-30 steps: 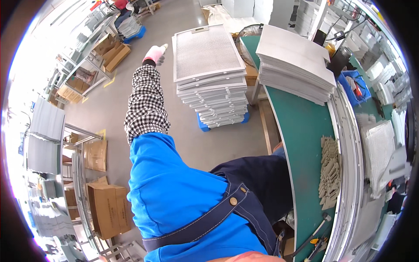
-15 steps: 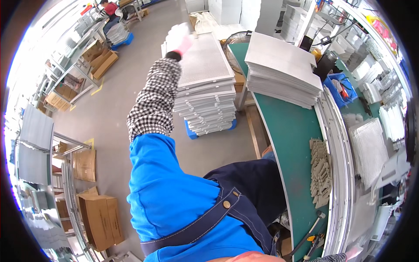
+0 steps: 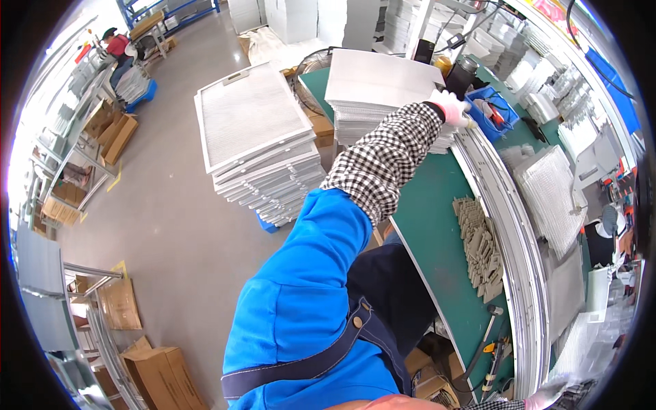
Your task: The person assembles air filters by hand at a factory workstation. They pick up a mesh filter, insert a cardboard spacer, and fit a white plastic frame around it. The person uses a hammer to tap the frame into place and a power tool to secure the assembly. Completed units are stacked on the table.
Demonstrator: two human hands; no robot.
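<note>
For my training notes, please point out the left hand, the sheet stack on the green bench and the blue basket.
Left hand (image 3: 451, 108): head view, middle of the gloved hand.
Sheet stack (image 3: 380, 83): head view, top sheet.
Blue basket (image 3: 484, 126): head view, left wall.

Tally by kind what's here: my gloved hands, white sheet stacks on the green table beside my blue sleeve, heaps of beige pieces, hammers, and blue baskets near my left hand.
Gloved hands, left hand and right hand: 2
White sheet stack: 1
Heap of beige pieces: 1
Hammer: 1
Blue basket: 1
Total: 6
</note>
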